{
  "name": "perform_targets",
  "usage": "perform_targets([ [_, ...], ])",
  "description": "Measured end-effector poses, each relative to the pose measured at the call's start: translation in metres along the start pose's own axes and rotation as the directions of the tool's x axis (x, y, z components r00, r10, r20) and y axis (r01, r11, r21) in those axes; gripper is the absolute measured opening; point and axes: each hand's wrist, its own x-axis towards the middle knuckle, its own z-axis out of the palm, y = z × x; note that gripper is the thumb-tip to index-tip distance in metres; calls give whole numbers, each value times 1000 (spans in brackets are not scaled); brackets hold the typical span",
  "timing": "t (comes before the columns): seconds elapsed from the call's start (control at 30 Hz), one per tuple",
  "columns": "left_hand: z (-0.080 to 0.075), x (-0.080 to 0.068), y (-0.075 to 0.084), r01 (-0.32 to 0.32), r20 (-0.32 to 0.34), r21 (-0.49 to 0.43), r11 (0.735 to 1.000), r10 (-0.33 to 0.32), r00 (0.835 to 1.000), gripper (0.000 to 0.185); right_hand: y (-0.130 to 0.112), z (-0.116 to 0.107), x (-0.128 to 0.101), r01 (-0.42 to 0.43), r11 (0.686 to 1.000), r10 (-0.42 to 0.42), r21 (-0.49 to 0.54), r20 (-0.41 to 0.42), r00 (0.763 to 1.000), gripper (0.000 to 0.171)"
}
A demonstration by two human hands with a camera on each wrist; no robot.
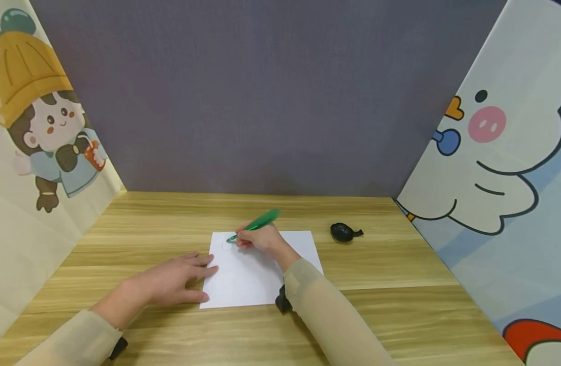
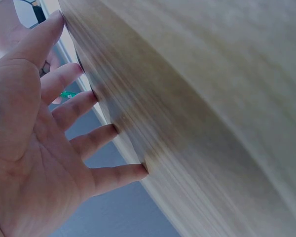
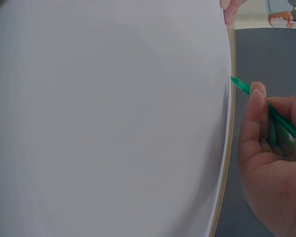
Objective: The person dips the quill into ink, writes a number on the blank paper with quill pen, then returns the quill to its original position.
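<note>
A white sheet of paper (image 1: 244, 284) lies on the wooden table. My right hand (image 1: 262, 238) pinches a green pen (image 1: 264, 219) between thumb and fingers, its tip at the upper left part of the sheet. Beside the tip, a faint rounded line (image 1: 225, 246) shows on the paper. In the right wrist view the green pen (image 3: 281, 118) slants out of the right hand (image 3: 271, 163), its point at the paper (image 3: 128, 118). My left hand (image 1: 180, 279) is spread flat, fingertips at the sheet's left edge. The left wrist view shows that hand's (image 2: 34, 143) straight fingers touching down.
A small black object (image 1: 342, 232), rounded with a short tail, sits on the table (image 1: 381, 269) to the right of the paper. A grey panel (image 1: 262, 101) stands along the back. Printed cartoon walls (image 1: 500, 152) flank both sides.
</note>
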Motion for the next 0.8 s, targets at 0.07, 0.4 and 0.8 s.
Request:
perform_targets([
  [0.07, 0, 0, 0, 2, 1, -2, 1000, -2, 1000, 75, -1, 1, 0, 0, 1000, 0, -3, 4, 1000, 21],
  [0.4, 0, 0, 0, -4, -3, 16, 1000, 4, 1000, 75, 1, 5, 2, 6, 1000, -5, -12, 13, 1000, 19],
  [0.8, 0, 0, 0, -12, -10, 15, 1000, 12, 1000, 74, 2, 8, 4, 16, 1000, -15, -16, 23, 1000, 17],
])
